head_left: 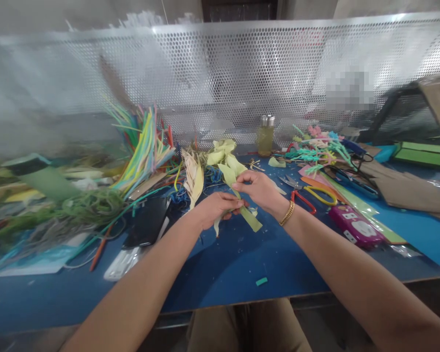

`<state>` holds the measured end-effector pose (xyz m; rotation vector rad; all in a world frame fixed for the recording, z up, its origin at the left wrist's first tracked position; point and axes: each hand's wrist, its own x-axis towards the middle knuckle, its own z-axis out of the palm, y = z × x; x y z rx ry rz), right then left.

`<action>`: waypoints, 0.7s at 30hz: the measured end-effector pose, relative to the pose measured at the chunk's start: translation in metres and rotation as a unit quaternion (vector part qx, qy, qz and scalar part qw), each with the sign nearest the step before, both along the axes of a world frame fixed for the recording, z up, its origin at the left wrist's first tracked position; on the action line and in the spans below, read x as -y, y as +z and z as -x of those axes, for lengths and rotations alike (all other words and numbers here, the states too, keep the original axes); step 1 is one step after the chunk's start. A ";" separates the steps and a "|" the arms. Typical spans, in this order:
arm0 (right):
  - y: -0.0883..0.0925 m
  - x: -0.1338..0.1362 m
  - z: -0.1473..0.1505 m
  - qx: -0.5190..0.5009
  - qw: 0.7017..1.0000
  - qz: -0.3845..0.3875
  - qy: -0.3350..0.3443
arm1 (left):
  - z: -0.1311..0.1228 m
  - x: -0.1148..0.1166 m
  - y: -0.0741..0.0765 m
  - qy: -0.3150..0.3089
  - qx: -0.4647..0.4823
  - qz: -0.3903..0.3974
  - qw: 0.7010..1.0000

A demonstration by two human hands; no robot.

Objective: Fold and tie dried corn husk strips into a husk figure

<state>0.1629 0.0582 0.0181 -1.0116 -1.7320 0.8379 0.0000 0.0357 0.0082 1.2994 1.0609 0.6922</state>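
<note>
In the middle of the table my left hand (220,209) is closed, its fingertips pinching the lower part of a pale green husk-like strip (252,221). My right hand (261,188) pinches the same strip higher up, between thumb and fingers. The strip's free end hangs down to the right, and its upper part fans out above the hands. Just behind lie more pale green husk-like leaves (222,149). A cream, pleated dry husk (192,178) rests left of them. Red-handled scissors (302,203) and yellow-handled scissors (319,194) lie right of my right hand.
A bundle of coloured pipe cleaners (143,151) stands at the back left, near a black phone-like slab (146,224). A bottle of yellowish liquid (266,136) stands before the perforated metal screen (190,68). Right are a magenta box (355,226), cardboard (407,190) and blue sheets (418,230).
</note>
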 end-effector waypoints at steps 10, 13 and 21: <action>0.010 -0.002 -0.009 0.119 0.988 -0.085 -0.044 | -0.005 -0.007 -0.011 0.113 0.125 -0.008 0.986; 0.012 0.001 -0.011 0.199 0.968 -0.133 -0.074 | -0.003 -0.013 -0.013 0.147 0.206 0.003 0.967; 0.010 0.003 -0.008 0.285 0.940 -0.167 -0.084 | 0.001 -0.016 -0.007 0.168 0.231 -0.065 0.956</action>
